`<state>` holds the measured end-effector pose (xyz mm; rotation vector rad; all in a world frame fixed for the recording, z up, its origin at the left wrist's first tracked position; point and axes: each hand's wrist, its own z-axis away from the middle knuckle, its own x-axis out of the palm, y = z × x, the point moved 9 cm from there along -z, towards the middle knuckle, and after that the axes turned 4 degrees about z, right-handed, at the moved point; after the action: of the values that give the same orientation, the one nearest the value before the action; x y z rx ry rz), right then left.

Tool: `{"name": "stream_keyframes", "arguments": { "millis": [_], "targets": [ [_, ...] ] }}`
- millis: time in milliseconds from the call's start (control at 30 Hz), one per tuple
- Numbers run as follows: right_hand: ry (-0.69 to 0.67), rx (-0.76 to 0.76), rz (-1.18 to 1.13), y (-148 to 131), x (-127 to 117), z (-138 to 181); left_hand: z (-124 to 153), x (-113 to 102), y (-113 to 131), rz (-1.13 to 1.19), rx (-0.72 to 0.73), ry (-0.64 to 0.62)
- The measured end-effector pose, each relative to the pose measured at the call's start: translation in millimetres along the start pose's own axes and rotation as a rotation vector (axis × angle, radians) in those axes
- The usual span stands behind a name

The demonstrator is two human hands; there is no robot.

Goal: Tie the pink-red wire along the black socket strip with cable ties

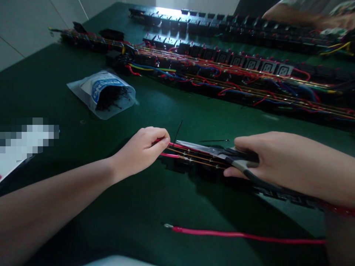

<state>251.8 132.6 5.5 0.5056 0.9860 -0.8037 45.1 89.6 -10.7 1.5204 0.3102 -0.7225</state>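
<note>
My left hand (142,149) is closed in a pinch on red wires (169,155) at the left end of a black socket strip (194,166) lying on the green table. My right hand (280,162) grips a pair of scissors (210,149) whose blades point left over the strip's copper bars and wires. A thin black cable tie (177,132) sticks up just beside the left fingers. Another loose black tie (213,140) lies flat behind the strip. A loose red wire (244,235) with a bare tip lies on the table near me.
A clear bag of black cable ties (104,94) lies at the left. Long rows of wired socket strips (235,77) cross the far side of the table. Another person's hand (305,16) rests at the top right. A blurred white patch (24,138) sits at the left edge.
</note>
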Motion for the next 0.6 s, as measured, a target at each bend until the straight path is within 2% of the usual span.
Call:
{"name": "stream_keyframes", "arguments": {
  "millis": [333, 600],
  "targets": [
    [-0.018, 0.013, 0.001, -8.3, -0.6, -3.3, 0.6, -3.7, -1.1, 0.042, 0.028, 0.061],
    [-0.051, 0.021, -0.018, -7.5, 1.9, -4.0, 0.6, -3.7, -0.6, 0.069, 0.031, 0.063]
  ]
}}
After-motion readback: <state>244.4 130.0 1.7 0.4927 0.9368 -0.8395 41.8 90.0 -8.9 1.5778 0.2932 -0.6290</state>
